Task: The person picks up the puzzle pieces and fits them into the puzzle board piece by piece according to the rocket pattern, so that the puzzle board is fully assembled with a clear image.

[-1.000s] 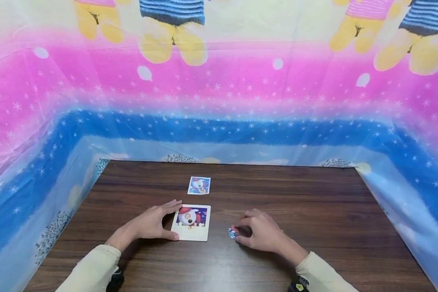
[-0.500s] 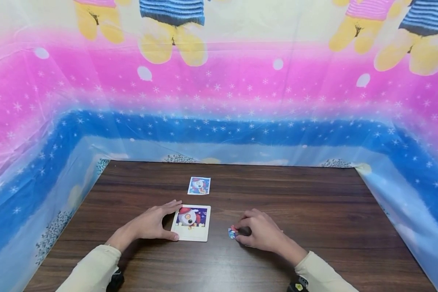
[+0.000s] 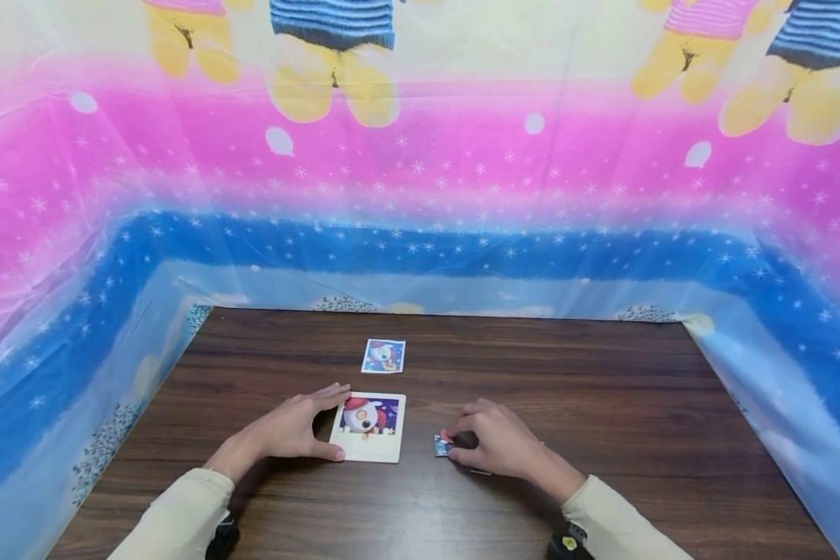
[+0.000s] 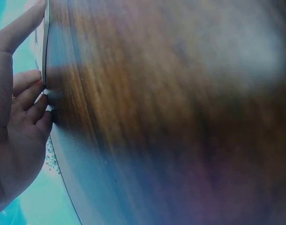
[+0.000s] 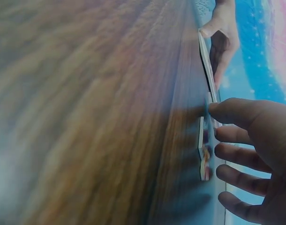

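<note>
In the head view a cream-framed jigsaw board lies flat on the table, with a cartoon picture in its upper half and a pale lower half. My left hand holds the board at its left side, thumb on the near corner and fingers at the far corner. To the right of the board, my right hand pinches a small colourful puzzle piece between thumb and fingers, low over the table. Under this hand, in the right wrist view, more puzzle pieces show edge-on; the palm mostly hides them in the head view.
A square picture card of the same cartoon character lies beyond the board. The dark wooden table ends at a patterned cloth backdrop along the back and sides.
My right hand has shifted slightly left with the puzzle piece, and a thin light edge shows more beneath the palm. The left hand and the board stay in place.
</note>
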A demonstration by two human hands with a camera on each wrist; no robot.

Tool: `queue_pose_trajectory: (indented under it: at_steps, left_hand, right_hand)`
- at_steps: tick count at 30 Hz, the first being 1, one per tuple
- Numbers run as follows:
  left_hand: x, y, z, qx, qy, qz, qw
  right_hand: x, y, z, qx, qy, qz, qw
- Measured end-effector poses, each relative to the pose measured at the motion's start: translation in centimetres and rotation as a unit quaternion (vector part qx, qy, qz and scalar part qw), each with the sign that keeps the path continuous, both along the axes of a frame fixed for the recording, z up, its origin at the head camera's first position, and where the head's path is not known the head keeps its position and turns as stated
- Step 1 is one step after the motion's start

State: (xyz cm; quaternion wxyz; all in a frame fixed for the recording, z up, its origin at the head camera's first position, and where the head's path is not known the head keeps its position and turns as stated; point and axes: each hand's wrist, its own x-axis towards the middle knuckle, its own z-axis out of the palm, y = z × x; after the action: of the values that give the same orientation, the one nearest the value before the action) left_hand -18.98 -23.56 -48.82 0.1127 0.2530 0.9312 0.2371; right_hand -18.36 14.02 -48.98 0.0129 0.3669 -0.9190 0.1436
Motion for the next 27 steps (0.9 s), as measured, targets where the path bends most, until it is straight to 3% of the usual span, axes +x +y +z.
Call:
queue_pose_trajectory:
  at_steps: [27]
  left_hand:
    - [0.0, 0.0, 0.2, 0.002, -0.014, 0.006, 0.9999]
  right_hand:
    - [-1.5, -9.7, 0.4, -0.056, 0.030, 0.048, 0.9968]
